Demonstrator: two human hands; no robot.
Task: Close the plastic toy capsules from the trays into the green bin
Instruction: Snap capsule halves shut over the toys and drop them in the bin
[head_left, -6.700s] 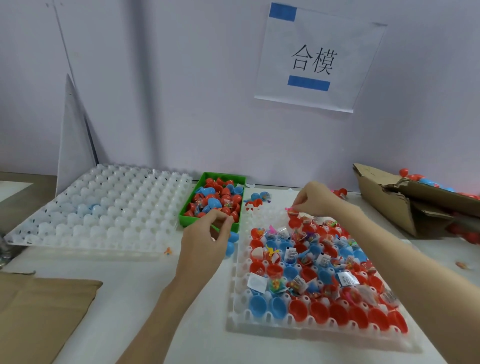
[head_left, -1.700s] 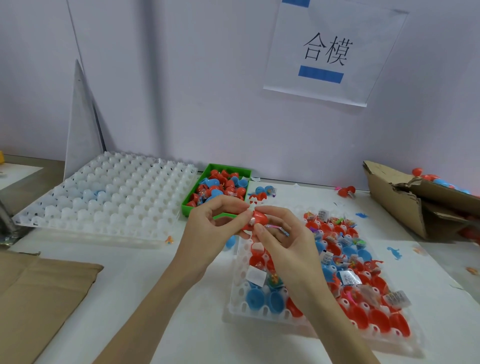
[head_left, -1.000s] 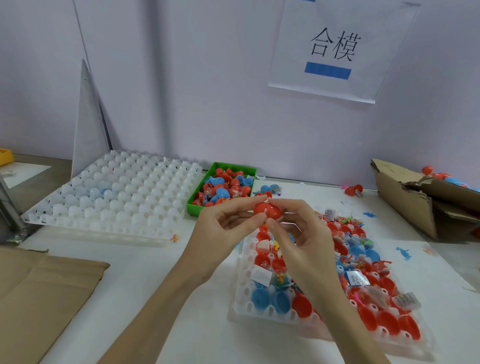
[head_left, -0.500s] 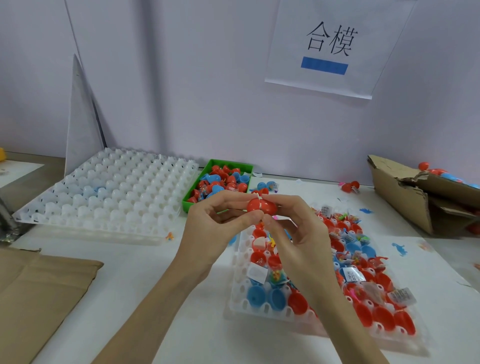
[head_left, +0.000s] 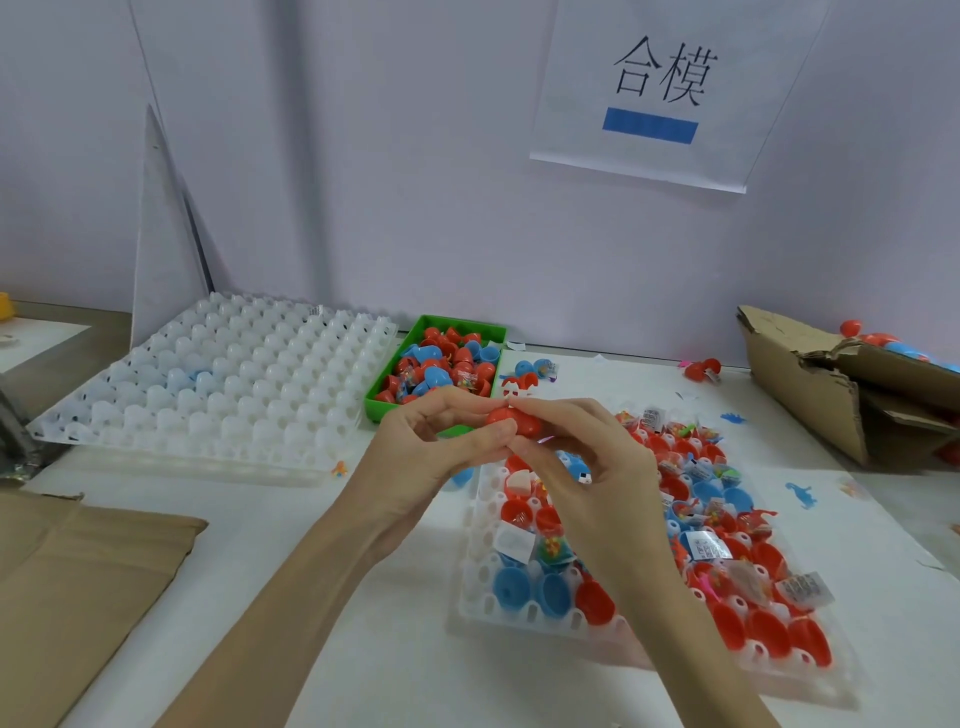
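A red capsule (head_left: 511, 420) is pinched between both hands above the table's middle. My left hand (head_left: 431, 457) grips its left side with thumb and fingers, and my right hand (head_left: 587, 467) grips its right side. Below the hands lies a clear tray (head_left: 480, 597) filled with open red and blue capsule halves and small packeted toys. The green bin (head_left: 382, 397) stands just behind the hands, holding several red and blue capsules.
A large white tray (head_left: 218, 384) of empty cells lies at the left. Brown cardboard (head_left: 78, 571) covers the near left corner. A torn cardboard box (head_left: 810, 384) with capsules sits at the right. Loose capsules (head_left: 701, 369) and blue toy bits lie near the back wall.
Both hands have stayed together on the red capsule, shifting slightly lower in view. 6.7 s ago each hand was reaching separately toward the tray.
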